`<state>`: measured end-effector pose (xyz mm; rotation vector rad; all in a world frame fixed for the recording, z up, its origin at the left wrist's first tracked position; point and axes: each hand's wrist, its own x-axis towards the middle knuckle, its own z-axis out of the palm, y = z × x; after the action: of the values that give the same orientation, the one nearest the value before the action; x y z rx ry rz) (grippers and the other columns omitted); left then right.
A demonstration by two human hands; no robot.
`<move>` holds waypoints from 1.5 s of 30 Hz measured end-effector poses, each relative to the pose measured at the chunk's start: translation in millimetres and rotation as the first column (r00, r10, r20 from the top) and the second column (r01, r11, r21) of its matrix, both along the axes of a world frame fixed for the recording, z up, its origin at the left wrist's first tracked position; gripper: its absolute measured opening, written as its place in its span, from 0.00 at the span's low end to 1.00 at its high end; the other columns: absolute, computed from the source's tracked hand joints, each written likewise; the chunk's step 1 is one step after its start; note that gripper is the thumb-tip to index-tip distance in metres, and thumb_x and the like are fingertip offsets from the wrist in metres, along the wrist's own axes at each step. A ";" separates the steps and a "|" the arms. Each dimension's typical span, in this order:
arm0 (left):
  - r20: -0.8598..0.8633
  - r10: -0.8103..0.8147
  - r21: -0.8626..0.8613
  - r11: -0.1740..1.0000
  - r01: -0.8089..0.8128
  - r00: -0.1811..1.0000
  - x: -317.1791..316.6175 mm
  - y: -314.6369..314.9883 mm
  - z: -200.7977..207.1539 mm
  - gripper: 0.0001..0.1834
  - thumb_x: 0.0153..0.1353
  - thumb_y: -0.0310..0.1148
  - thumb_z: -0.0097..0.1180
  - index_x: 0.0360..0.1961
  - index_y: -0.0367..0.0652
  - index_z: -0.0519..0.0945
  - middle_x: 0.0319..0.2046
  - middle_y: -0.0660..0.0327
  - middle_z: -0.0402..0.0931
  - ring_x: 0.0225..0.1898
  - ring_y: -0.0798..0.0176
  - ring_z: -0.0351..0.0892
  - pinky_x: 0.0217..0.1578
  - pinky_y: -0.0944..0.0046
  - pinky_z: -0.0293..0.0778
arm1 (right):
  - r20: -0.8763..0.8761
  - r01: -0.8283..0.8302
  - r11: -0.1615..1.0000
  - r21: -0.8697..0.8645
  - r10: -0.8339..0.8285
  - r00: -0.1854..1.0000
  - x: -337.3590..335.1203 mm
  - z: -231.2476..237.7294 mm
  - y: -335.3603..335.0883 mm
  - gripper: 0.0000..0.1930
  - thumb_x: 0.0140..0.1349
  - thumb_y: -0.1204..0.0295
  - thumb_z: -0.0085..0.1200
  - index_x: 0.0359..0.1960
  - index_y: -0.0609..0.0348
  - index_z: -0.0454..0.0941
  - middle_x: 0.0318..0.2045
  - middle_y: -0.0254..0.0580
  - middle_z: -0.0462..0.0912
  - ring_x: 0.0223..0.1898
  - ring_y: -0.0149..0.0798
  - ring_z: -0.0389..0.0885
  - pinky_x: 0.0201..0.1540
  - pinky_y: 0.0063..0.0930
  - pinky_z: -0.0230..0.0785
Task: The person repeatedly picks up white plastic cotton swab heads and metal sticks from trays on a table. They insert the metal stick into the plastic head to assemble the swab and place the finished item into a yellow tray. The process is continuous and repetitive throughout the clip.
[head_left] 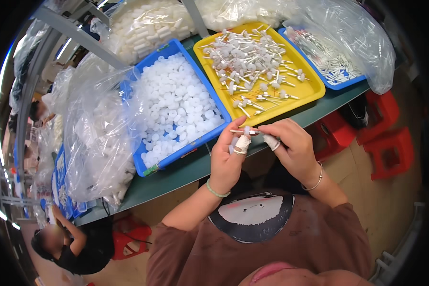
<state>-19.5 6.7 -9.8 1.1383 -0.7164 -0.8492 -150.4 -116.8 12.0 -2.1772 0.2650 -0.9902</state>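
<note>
My left hand (226, 162) and my right hand (293, 143) meet just in front of the yellow tray (298, 93). Between their fingertips they pinch a thin white rod with a translucent white ring (247, 131) on it. Wrappings cover a thumb on each hand. Behind the left fingers another pale translucent piece shows in part. A heap of similar rods with rings (245, 59) fills much of the yellow tray. Loose translucent white rings (176, 100) lie in the blue tray (213, 129) to its left.
At the far right, another blue tray (341, 86) contains small white rods, partly under a clear plastic bag (362, 38). Large bags of white parts (150, 31) stand behind and left. Red stools (391, 152) are right of the green table (164, 188). A co-worker (71, 243) sits at left.
</note>
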 end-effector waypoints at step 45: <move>0.244 0.046 0.062 0.996 -0.063 0.969 1.3 -5.2 -3.9 0.17 0.69 0.32 0.46 0.56 0.39 0.75 0.38 0.65 0.78 0.23 0.83 0.60 0.22 0.80 0.58 | -0.022 0.032 0.897 0.442 -0.024 0.999 -1.1 -2.1 2.7 0.08 0.55 0.79 0.59 0.38 0.65 0.80 0.32 0.40 0.84 0.33 0.30 0.81 0.37 0.24 0.73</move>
<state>-18.2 1.5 -13.6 1.3331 -0.8578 -0.6993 -151.5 -114.1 9.9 -1.7676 0.4815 -0.8315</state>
